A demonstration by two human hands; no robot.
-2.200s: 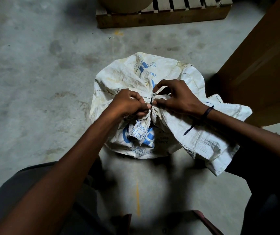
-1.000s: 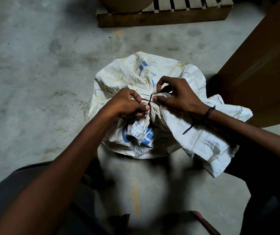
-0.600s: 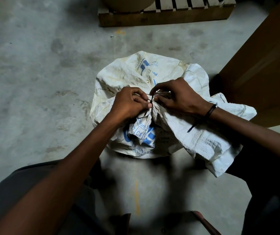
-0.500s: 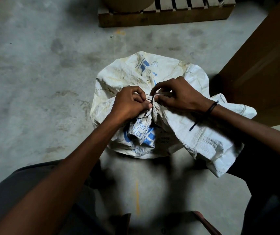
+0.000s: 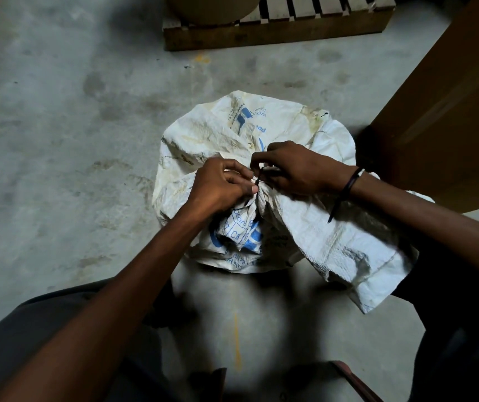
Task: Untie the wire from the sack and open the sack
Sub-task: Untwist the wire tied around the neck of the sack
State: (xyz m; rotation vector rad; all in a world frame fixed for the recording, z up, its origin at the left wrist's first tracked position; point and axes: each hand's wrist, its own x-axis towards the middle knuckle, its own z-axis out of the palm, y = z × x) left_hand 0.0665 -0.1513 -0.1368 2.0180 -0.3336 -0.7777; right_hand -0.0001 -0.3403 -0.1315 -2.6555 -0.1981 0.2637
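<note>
A white woven sack [image 5: 221,134] with blue print stands on the concrete floor, its neck gathered and bound by a thin dark wire [image 5: 258,182]. My left hand [image 5: 221,185] pinches the wire at the knot from the left. My right hand [image 5: 293,168], with a dark band on the wrist, grips the wire and bunched neck from the right. The loose top flap of the sack [image 5: 345,248] hangs toward the lower right. Most of the wire is hidden under my fingers.
A wooden pallet [image 5: 279,33] with a round tan object on it lies at the far side. A large brown box or panel [image 5: 447,105] stands close on the right of the sack. My knees are at the lower left and right edges.
Both hands have stayed at the knot, working the wire with small finger movements. My right hand's fingers have curled lower over the neck. The sack has not moved.
</note>
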